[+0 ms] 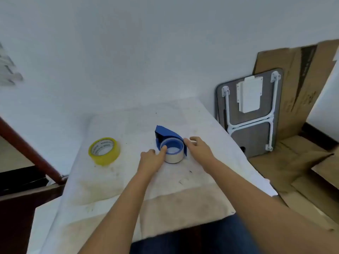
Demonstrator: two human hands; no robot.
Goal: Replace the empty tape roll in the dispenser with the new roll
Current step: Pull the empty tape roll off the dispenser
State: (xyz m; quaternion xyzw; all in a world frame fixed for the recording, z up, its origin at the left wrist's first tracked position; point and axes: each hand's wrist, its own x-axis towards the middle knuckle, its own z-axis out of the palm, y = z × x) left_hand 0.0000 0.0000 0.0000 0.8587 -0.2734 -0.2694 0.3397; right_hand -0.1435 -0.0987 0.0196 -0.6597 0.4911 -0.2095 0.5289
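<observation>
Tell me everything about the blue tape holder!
The blue tape dispenser looks like plastic and lies on its side on the white cloth. A whitish, nearly bare roll sits on its round blue hub. The left hand has a finger on the hub's rim; the right hand touches its right edge.

Head cam looks fwd/down, close over table [183, 198].

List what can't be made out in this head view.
- Blue plastic tape dispenser: cutter end faces away, hidden.
- White spent roll: any leftover tape, too blurry.
- Left hand: fingertips hidden behind the roll's rim.
- Yellow tape roll: core print mostly unreadable.
</observation>
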